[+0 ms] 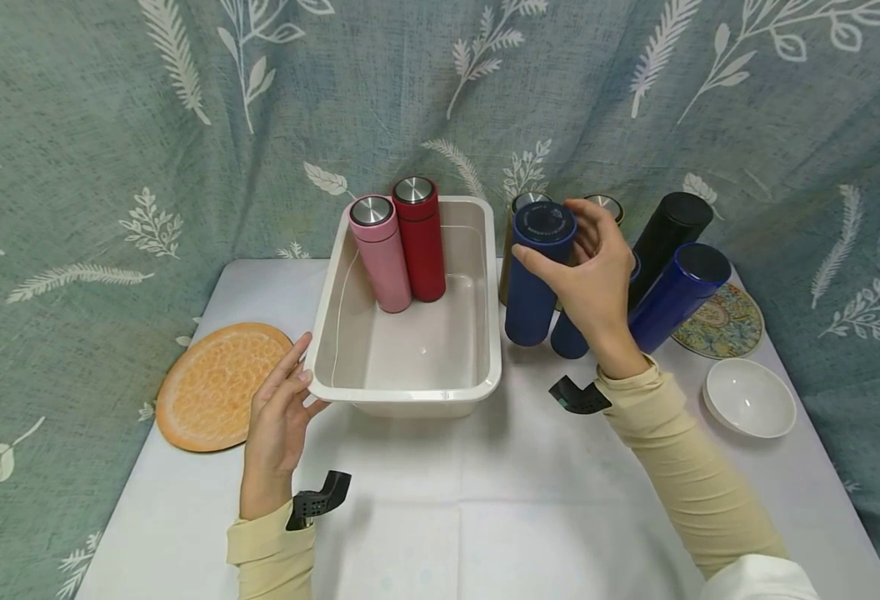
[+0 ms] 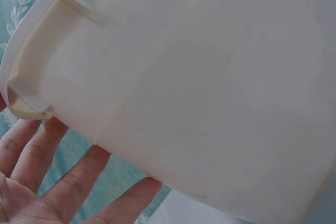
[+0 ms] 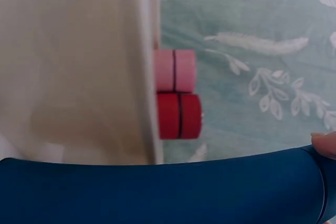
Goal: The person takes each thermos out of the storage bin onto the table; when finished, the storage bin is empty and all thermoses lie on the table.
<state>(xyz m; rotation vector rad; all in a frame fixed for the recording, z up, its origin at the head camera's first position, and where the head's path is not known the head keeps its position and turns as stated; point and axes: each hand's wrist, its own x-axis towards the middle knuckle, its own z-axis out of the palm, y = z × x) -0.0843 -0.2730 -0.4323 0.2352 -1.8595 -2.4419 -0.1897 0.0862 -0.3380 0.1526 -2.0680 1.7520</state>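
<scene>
My right hand (image 1: 597, 267) grips a dark blue thermos flask (image 1: 532, 296) around its upper end. The flask stands upright just right of the cream plastic tub (image 1: 402, 395); in the right wrist view the flask (image 3: 157, 190) crosses in front of the tub wall. At the tub's front left corner is my left hand (image 1: 281, 421). Its extended fingers (image 2: 73, 179) touch the outer wall under the rim in the left wrist view. Inside the tub, a pink flask (image 1: 382, 258) and a red flask (image 1: 421, 242) lean side by side at the back left, steel-topped lids up.
Right of the held flask stand a black flask (image 1: 668, 242), a glossy blue flask (image 1: 676, 296) and others partly hidden by my hand. Beyond them lie a patterned round mat (image 1: 728, 325) and a white bowl (image 1: 749, 398). An orange round mat (image 1: 218, 387) lies left. A curtain (image 1: 380, 92) hangs behind.
</scene>
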